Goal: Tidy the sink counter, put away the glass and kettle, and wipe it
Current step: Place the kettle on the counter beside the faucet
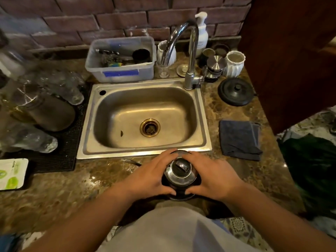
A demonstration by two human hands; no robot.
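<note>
silver sink [85, 142], blue cloth [238, 139], mottled brown counter [63, 193]

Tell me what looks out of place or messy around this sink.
A wet patch glistens on the counter left of the kettle, which both hands hold by its sides. A dark fleck lies in the sink basin. A black lid lies loose on the counter at right. The blue cloth sits rumpled.

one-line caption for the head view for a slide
Both hands, left and right, grip a lidded kettle in front of the sink.
</note>
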